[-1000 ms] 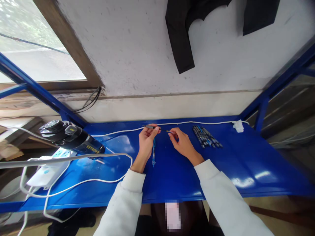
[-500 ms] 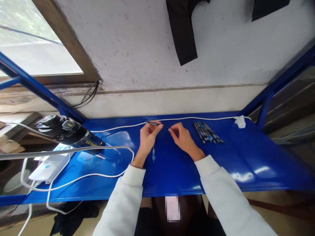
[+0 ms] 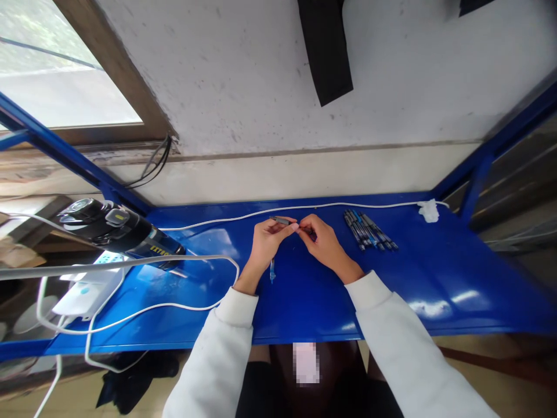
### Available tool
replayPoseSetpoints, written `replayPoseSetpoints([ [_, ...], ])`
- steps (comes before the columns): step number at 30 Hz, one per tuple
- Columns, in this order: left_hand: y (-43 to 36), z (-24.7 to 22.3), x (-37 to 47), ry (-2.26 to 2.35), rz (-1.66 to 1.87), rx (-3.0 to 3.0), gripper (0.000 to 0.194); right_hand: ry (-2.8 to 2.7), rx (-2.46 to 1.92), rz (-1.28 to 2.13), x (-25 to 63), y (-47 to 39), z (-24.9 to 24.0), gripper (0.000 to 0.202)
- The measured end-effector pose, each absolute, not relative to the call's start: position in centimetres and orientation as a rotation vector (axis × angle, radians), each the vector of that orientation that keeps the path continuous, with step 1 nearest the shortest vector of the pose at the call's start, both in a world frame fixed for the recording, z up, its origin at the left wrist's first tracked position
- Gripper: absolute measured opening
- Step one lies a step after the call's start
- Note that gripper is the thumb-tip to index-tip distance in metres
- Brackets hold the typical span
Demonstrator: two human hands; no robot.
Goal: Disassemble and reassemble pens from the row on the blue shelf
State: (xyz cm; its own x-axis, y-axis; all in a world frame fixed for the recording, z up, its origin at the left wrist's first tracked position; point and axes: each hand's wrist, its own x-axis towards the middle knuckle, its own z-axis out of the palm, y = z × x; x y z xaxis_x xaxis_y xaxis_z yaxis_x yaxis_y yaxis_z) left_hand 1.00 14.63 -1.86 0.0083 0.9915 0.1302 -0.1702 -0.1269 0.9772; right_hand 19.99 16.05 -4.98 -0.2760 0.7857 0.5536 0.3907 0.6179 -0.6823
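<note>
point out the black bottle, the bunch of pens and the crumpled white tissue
black bottle [image 3: 148, 244], head view, on its dark body
bunch of pens [image 3: 368, 231], head view, middle of the bunch
crumpled white tissue [image 3: 429, 211], head view, near its centre

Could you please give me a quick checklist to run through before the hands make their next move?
1. Left hand grips the dark pen: ok.
2. Right hand is close to the left: ok.
3. Ends between the fingertips line up: cannot tell, fingers cover them.
4. Blue pen is fully in view: not ok, the left hand hides part.
5. Grouped pens lie away from both hands: ok.
6. White cord is free of the left wrist: cannot tell.
</note>
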Motion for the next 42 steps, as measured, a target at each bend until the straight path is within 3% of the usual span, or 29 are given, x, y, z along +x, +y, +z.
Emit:
replayPoseSetpoints([
  [17, 14.9, -2.2, 0.8, 0.963, 1.359, 1.212, 0.031, -1.923, -0.945, 0.635, 19.9, 15.5, -4.2, 0.026],
  [29, 14.9, -2.4, 0.9, 0.923, 1.361, 1.224, 0.031, -1.833, -0.968, 0.708, 19.7, 15.5, -4.1, 0.025],
  [34, 14.9, -2.3, 0.9, 0.898, 1.360, 1.215, 0.032, -1.885, -0.955, 0.702, 19.5, 15.4, -4.0, 0.038],
  [38, 14.9, -2.2, 0.9, 0.908, 1.367, 1.199, 0.031, -1.796, -0.983, 0.795, 19.5, 15.3, -4.0, 0.030],
  [42, 14.8, -2.1, 0.9, 0.903, 1.360, 1.194, 0.034, -1.837, -0.983, 0.797, 19.6, 15.3, -3.8, 0.042],
])
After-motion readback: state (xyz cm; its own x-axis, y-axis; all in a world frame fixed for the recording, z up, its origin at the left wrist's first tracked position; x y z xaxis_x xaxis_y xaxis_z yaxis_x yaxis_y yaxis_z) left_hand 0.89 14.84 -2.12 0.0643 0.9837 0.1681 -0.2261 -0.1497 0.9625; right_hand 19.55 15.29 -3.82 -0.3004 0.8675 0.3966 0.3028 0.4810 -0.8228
